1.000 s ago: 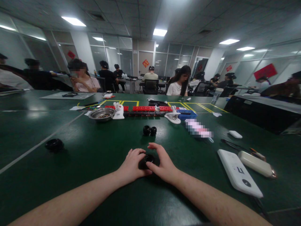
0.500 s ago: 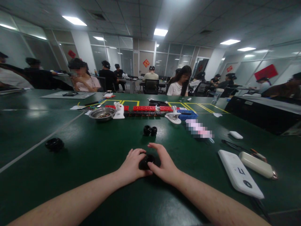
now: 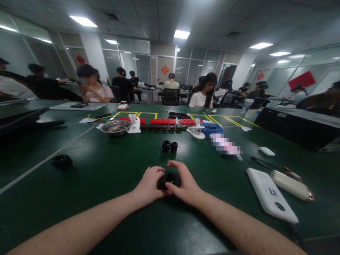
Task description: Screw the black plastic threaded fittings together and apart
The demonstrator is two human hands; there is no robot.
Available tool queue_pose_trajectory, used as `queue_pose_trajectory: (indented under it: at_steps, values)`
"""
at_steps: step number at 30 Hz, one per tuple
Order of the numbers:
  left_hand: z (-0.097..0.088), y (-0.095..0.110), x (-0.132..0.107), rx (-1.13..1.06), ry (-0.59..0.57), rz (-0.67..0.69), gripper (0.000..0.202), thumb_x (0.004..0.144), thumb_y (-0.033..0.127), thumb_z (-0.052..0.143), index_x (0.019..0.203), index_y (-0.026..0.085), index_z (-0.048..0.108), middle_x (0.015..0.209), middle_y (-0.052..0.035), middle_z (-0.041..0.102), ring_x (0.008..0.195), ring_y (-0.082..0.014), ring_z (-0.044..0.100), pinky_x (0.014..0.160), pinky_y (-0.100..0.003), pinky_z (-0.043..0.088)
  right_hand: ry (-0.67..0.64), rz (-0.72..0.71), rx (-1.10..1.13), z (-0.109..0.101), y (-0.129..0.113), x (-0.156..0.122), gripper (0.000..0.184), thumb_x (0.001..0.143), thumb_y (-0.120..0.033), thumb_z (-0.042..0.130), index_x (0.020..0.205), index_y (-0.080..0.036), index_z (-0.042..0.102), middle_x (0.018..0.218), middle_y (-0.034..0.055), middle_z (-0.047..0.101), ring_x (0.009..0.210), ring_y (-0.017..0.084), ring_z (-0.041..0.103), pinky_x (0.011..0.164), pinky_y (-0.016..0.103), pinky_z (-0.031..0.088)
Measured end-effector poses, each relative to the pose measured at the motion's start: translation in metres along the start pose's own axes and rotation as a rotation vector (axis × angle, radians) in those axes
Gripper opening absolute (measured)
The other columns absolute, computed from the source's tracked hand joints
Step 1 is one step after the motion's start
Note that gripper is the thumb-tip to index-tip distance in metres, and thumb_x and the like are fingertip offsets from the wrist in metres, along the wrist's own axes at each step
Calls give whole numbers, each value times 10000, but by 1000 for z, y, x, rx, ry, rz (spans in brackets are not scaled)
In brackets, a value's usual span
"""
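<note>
A black round fitting (image 3: pixel 168 178) with an open hole on top stands on the green table between my hands. My left hand (image 3: pixel 151 182) curls round its left side, with the thumb at its near side. From the right, my right hand (image 3: pixel 186 184) bends round the fitting, its thumb on the near rim and its index finger arched past the far side. Beyond the hands, two smaller black round fittings (image 3: pixel 170 146) sit side by side. Another black ribbed fitting (image 3: pixel 62 162) lies at the left.
Farther back are a metal bowl (image 3: pixel 115 128) of small parts, white clamps (image 3: pixel 135 124), a red strip (image 3: pixel 163 121) and a blue tray (image 3: pixel 212 128). A white power bank (image 3: pixel 272 194) and a cream cylindrical case (image 3: pixel 290 185) lie right. A dark angular object (image 3: pixel 26 120) is left.
A dark angular object has come onto the table at the far left. My hands and the black fitting between them have hardly moved.
</note>
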State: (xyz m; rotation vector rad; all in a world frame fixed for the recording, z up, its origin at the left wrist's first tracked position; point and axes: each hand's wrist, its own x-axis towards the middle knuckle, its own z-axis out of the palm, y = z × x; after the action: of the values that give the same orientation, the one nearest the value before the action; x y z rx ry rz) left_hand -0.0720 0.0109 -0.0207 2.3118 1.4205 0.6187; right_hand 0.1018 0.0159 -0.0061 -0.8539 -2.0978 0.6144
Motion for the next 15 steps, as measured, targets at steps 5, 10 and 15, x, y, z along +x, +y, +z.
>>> queue_pose_trajectory:
  at_steps: [5, 10, 15]
  values:
    - [-2, 3, -1, -7, -11, -16, 412, 615, 458, 641, 920, 191, 564, 1096, -70, 500, 1057, -271, 430, 946, -472, 286, 20, 83, -42, 2, 1, 2, 553, 623, -213, 647, 1115, -192, 397, 978, 60, 512, 919, 212, 496, 834, 396, 410]
    - [-2, 2, -1, -18, -3, -14, 459, 607, 464, 645, 964, 193, 545, 1107, -74, 498, 1063, -269, 427, 953, -485, 272, -118, -46, 70, -4, -2, 1, 647, 603, -33, 483, 1204, -203, 314, 1124, 72, 497, 1071, 210, 442, 953, 415, 321]
    - [-3, 3, -1, -7, -13, -23, 412, 599, 479, 646, 888, 196, 568, 1095, -71, 503, 1056, -279, 434, 947, -490, 276, -25, 10, 21, -2, -1, 1, 604, 649, -129, 562, 1200, -196, 325, 1149, 91, 458, 1079, 226, 428, 936, 421, 339]
